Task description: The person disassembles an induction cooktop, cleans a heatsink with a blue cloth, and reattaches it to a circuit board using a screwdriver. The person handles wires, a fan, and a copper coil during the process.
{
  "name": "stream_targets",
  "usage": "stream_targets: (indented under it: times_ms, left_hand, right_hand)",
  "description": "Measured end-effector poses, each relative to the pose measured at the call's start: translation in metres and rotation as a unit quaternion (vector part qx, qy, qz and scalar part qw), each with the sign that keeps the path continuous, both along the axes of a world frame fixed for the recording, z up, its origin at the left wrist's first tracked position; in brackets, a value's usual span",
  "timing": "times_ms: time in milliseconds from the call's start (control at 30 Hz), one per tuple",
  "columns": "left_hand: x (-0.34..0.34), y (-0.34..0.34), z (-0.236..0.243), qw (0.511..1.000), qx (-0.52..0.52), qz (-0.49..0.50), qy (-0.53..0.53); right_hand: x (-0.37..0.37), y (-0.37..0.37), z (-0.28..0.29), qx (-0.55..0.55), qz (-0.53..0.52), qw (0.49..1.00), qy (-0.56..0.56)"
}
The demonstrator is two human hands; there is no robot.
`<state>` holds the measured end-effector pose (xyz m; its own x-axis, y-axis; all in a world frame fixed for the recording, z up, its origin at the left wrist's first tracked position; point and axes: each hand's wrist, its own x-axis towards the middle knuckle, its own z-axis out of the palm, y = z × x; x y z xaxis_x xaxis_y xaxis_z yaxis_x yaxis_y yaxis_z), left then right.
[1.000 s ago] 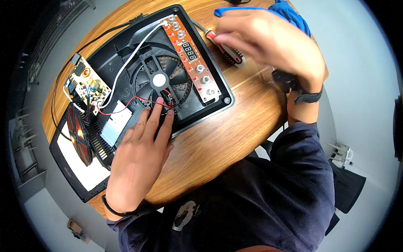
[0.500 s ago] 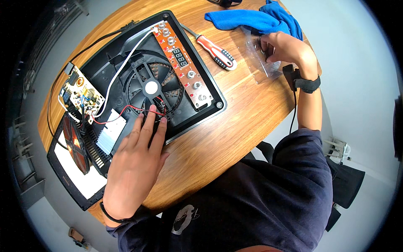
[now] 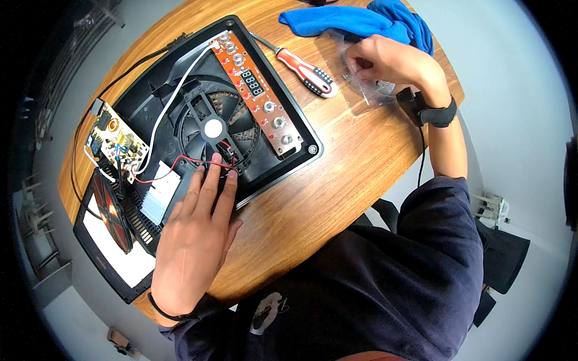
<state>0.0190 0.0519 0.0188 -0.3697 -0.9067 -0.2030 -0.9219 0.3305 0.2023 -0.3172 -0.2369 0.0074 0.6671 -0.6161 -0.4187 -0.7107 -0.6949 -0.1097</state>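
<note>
My left hand (image 3: 195,240) lies with fingers spread on the lower edge of an open black housing (image 3: 147,90), fingertips at the red and black wires (image 3: 195,159) by the fan (image 3: 214,127). A pale green-beige circuit board (image 3: 120,138) and a silver heatsink (image 3: 159,198) sit to its left; an orange display board (image 3: 253,84) runs along the housing's right side. My right hand (image 3: 385,63) has curled fingers inside or over a clear plastic bag (image 3: 364,90); what they pinch is hidden. Between housing and bag lies a red-handled screwdriver (image 3: 304,72).
A blue cloth (image 3: 385,24) lies at the table's (image 3: 301,204) far right. A black-framed white panel with a dark coil (image 3: 111,210) is at the left. A power cord (image 3: 141,60) runs behind the housing. A black device (image 3: 412,105) is strapped at my right wrist, its cable hanging down.
My right hand has moved from above the screwdriver onto the plastic bag, which it earlier covered, then shifted slightly farther left and up. My left hand stays at the wires.
</note>
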Motion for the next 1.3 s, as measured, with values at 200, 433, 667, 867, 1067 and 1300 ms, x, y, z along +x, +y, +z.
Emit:
stream_targets:
  times_ms: [200,433,667,867,1067,1300]
  left_hand:
    - [-0.001,-0.001,0.002,1.0,0.001,-0.003,-0.005]
    - [0.0,-0.003,0.0,1.0,0.002,-0.01,0.0]
    - [-0.001,-0.002,0.005,1.0,0.009,-0.003,0.002]
    - [0.0,-0.003,0.005,1.0,0.012,0.0,0.014]
    - [0.001,-0.002,0.003,1.0,0.004,-0.002,0.016]
    - [0.0,-0.002,0.003,1.0,0.012,0.005,0.012]
  right_hand:
    - [-0.037,0.003,-0.003,-0.046,-0.11,0.992,0.031]
    - [-0.037,0.001,-0.009,0.021,-0.056,0.998,0.037]
    - [-0.026,0.003,-0.012,0.004,0.03,0.991,-0.131]
    - [-0.01,0.0,-0.027,-0.032,0.038,0.991,-0.126]
    - [-0.012,0.001,-0.024,-0.025,0.008,0.997,-0.076]
    - [-0.011,0.01,0.004,-0.038,-0.036,0.995,-0.081]
